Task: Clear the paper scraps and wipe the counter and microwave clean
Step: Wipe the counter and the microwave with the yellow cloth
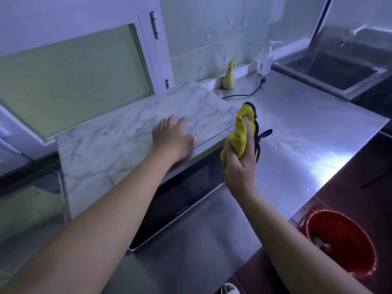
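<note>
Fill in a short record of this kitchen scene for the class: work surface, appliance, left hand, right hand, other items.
work surface: steel counter, with a sink at its far right end
appliance: microwave on the counter, marble-patterned top
left hand: flat on the microwave's top
right hand: grips a bunched yellow cloth, raised beside the microwave
other items: yellow spray bottle and black cord by the back wall; red bucket on the floor
</note>
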The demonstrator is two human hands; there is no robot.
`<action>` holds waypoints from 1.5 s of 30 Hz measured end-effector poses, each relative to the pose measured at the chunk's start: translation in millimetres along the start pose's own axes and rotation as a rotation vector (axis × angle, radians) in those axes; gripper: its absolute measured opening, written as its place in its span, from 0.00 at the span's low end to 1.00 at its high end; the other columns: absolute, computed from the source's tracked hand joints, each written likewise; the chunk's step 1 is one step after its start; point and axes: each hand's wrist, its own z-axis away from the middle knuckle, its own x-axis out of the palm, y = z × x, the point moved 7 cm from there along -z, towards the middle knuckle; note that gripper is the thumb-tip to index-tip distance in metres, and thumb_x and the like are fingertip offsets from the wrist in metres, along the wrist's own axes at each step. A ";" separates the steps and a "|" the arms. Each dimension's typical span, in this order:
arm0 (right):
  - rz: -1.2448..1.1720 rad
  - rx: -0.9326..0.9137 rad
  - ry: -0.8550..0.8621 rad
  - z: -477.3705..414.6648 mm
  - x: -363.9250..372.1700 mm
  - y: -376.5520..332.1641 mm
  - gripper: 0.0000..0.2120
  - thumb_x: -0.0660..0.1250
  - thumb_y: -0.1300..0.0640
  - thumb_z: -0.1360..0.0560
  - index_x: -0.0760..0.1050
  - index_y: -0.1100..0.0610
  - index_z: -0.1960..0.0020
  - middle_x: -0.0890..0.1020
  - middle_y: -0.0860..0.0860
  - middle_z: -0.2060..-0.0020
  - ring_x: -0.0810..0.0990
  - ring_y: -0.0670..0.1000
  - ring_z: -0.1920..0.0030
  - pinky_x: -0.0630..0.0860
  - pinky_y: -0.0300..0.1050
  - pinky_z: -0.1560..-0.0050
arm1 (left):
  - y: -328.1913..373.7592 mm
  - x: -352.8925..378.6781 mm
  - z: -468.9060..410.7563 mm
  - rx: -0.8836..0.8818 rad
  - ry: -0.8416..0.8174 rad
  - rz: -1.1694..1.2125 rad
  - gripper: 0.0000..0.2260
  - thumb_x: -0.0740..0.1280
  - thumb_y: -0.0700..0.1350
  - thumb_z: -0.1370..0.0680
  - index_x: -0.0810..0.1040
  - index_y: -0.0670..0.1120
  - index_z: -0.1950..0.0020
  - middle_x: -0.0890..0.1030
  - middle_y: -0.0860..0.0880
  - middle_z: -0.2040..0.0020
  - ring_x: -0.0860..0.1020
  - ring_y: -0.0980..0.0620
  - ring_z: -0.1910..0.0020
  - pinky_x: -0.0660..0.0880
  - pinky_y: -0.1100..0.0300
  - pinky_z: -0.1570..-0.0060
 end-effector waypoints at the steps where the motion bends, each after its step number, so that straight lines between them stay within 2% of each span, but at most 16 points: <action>1: 0.218 -0.075 -0.009 -6.7 8.7 8.0 0.31 0.62 0.51 0.23 0.60 0.43 0.21 0.67 0.51 0.24 0.66 0.52 0.27 0.60 0.60 0.26 | 6.0 2.5 -4.5 -0.023 0.016 0.012 0.23 0.56 0.53 0.20 0.63 0.56 0.24 0.59 0.47 0.21 0.57 0.45 0.23 0.52 0.48 0.26; 4: 0.413 -0.181 0.073 -9.0 26.2 38.2 0.34 0.59 0.44 0.22 0.55 0.53 0.20 0.55 0.50 0.20 0.47 0.53 0.19 0.43 0.60 0.22 | 16.1 3.8 -9.8 -0.053 0.146 0.015 0.20 0.57 0.51 0.20 0.69 0.54 0.28 0.67 0.47 0.25 0.63 0.45 0.27 0.56 0.48 0.29; 7: 0.249 -0.068 0.185 7.6 28.7 81.7 0.35 0.54 0.38 0.19 0.47 0.50 0.18 0.49 0.45 0.19 0.44 0.51 0.19 0.41 0.54 0.21 | 19.0 6.5 -8.1 -0.029 0.229 -0.031 0.18 0.57 0.50 0.20 0.70 0.53 0.31 0.71 0.47 0.29 0.66 0.44 0.29 0.58 0.46 0.30; 11: -0.014 0.344 0.136 40.3 17.6 158.6 0.36 0.61 0.38 0.23 0.42 0.37 0.24 0.47 0.39 0.22 0.44 0.41 0.20 0.43 0.50 0.20 | 15.4 7.6 -9.5 -0.047 0.231 -0.026 0.18 0.55 0.52 0.22 0.70 0.55 0.33 0.71 0.48 0.30 0.65 0.45 0.29 0.58 0.45 0.29; 15: 0.002 0.433 0.065 49.5 8.8 187.1 0.37 0.62 0.43 0.23 0.40 0.40 0.25 0.46 0.37 0.24 0.42 0.35 0.23 0.41 0.39 0.22 | 15.2 6.5 -7.4 -0.057 0.245 -0.027 0.16 0.56 0.52 0.22 0.69 0.56 0.34 0.71 0.50 0.30 0.65 0.46 0.29 0.58 0.45 0.30; 20: -0.215 0.703 0.099 57.0 11.9 190.9 0.40 0.64 0.40 0.25 0.48 0.45 0.20 0.55 0.45 0.21 0.56 0.47 0.21 0.51 0.48 0.20 | 16.0 4.2 -5.8 -0.075 0.244 -0.003 0.16 0.57 0.52 0.21 0.70 0.57 0.34 0.72 0.51 0.31 0.66 0.46 0.30 0.58 0.46 0.30; 23: -0.522 1.152 0.129 63.9 10.1 199.3 0.24 0.62 0.37 0.21 0.64 0.42 0.28 0.72 0.52 0.29 0.71 0.55 0.29 0.66 0.58 0.27 | 15.9 3.3 -5.4 -0.083 0.240 0.006 0.16 0.57 0.52 0.21 0.71 0.57 0.34 0.72 0.51 0.31 0.66 0.46 0.31 0.58 0.47 0.30; 26: -0.756 1.296 0.197 56.0 -23.6 189.7 0.25 0.58 0.39 0.20 0.72 0.54 0.32 0.78 0.60 0.39 0.76 0.61 0.36 0.73 0.59 0.38 | 15.2 4.0 -4.6 -0.096 0.224 0.014 0.16 0.57 0.53 0.20 0.70 0.57 0.34 0.71 0.52 0.30 0.66 0.46 0.30 0.57 0.48 0.30; 29: -0.662 1.237 0.156 41.9 -72.5 168.6 0.21 0.60 0.43 0.20 0.78 0.60 0.43 0.84 0.59 0.56 0.83 0.60 0.53 0.77 0.54 0.52 | 14.6 4.5 -5.2 -0.095 0.228 0.014 0.16 0.57 0.53 0.20 0.70 0.57 0.33 0.71 0.51 0.30 0.66 0.45 0.30 0.58 0.47 0.30; 31: -0.534 1.108 0.107 22.5 -96.7 149.0 0.14 0.62 0.49 0.20 0.78 0.58 0.47 0.83 0.58 0.57 0.82 0.58 0.57 0.76 0.51 0.53 | 14.2 5.3 -5.5 -0.092 0.231 0.010 0.16 0.57 0.53 0.20 0.70 0.57 0.33 0.71 0.51 0.30 0.66 0.45 0.30 0.58 0.47 0.29; 33: -0.446 0.902 0.081 -5.9 -109.2 127.6 0.09 0.63 0.55 0.20 0.79 0.55 0.44 0.81 0.54 0.50 0.80 0.55 0.50 0.76 0.49 0.49 | 14.1 5.4 -6.0 -0.091 0.228 0.005 0.17 0.57 0.54 0.20 0.70 0.57 0.32 0.71 0.51 0.29 0.66 0.45 0.30 0.58 0.47 0.29; 36: -0.344 0.428 -0.042 -51.3 -101.8 77.6 0.06 0.64 0.57 0.24 0.78 0.49 0.50 0.74 0.50 0.59 0.72 0.50 0.58 0.73 0.38 0.61 | 12.9 5.7 -6.5 -0.093 0.230 0.002 0.17 0.56 0.54 0.21 0.70 0.57 0.32 0.72 0.50 0.30 0.66 0.45 0.30 0.58 0.46 0.29; 38: -0.122 0.054 -0.218 -69.0 -87.6 54.0 0.15 0.65 0.58 0.25 0.74 0.51 0.38 0.74 0.51 0.45 0.76 0.51 0.47 0.73 0.43 0.48 | 12.9 5.7 -6.7 -0.091 0.236 0.005 0.17 0.57 0.54 0.21 0.70 0.57 0.33 0.72 0.50 0.30 0.66 0.45 0.30 0.59 0.46 0.29; 40: 0.265 -0.254 -0.401 -74.2 -68.1 59.1 0.31 0.66 0.59 0.23 0.62 0.52 0.22 0.58 0.50 0.21 0.56 0.55 0.21 0.60 0.55 0.25 | 13.2 5.8 -6.7 -0.089 0.243 0.002 0.16 0.57 0.54 0.21 0.70 0.57 0.33 0.72 0.50 0.30 0.67 0.45 0.30 0.59 0.46 0.30; 42: 0.497 -0.383 -0.461 -75.1 -56.1 78.5 0.36 0.64 0.53 0.21 0.50 0.54 0.18 0.43 0.53 0.19 0.41 0.58 0.19 0.49 0.65 0.22 | 12.5 5.9 -7.3 -0.093 0.248 0.002 0.16 0.58 0.53 0.21 0.70 0.57 0.33 0.72 0.51 0.31 0.67 0.45 0.31 0.59 0.47 0.30; 45: 0.500 -0.358 -0.436 -69.4 -52.2 107.8 0.38 0.57 0.44 0.18 0.37 0.50 0.19 0.33 0.47 0.21 0.38 0.60 0.20 0.49 0.68 0.23 | 13.6 7.4 -7.8 -0.087 0.243 -0.016 0.17 0.55 0.55 0.22 0.69 0.58 0.34 0.72 0.51 0.31 0.67 0.45 0.31 0.60 0.46 0.30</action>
